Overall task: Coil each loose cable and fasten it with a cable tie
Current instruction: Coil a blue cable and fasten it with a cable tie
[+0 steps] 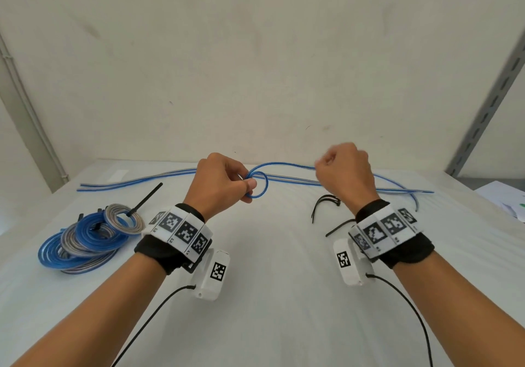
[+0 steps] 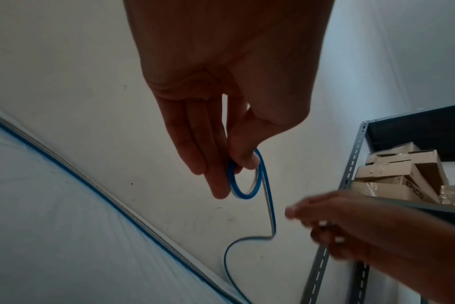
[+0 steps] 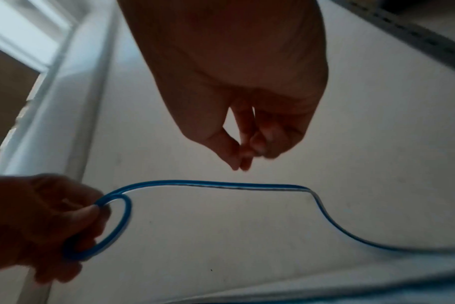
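A blue and white flat cable point(image 1: 287, 165) crosses the far side of the white table point(image 1: 270, 253). My left hand point(image 1: 250, 186) pinches one small loop of it point(image 1: 262, 189) between thumb and fingers, raised above the table. The left wrist view shows the same loop point(image 2: 247, 193) under the thumb of the left hand point(image 2: 237, 170). My right hand point(image 1: 324, 162) hovers to the right of the loop with its fingers curled. In the right wrist view its fingertips point(image 3: 240, 162) meet just above the cable point(image 3: 221, 185), and nothing is between them.
A pile of coiled, tied blue and grey cables point(image 1: 85, 239) lies at the left. More loose cables point(image 1: 136, 182) stretch along the back. Several black cable ties point(image 1: 326, 204) lie under my right wrist. A grey shelf upright point(image 1: 488, 91) stands at right, with cardboard boxes point(image 2: 403, 174) beyond.
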